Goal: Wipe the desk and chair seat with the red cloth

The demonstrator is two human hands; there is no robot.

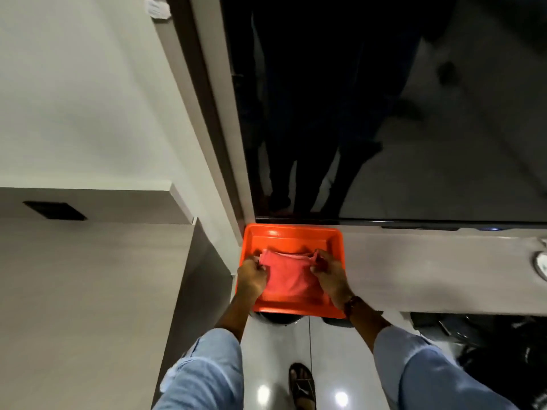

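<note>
The red cloth lies folded in an orange tray at the left end of a grey desk. My left hand pinches the cloth's upper left corner. My right hand pinches its upper right corner. Both hands hold the cloth low over the tray floor. The tray's near edge hangs slightly past the desk's front edge. The chair seat is not clearly visible.
A large dark screen stands at the back of the desk. A round silver object sits at the desk's right end. A grey cabinet stands to the left. Dark items lie under the desk at right. My sandalled foot rests on glossy floor.
</note>
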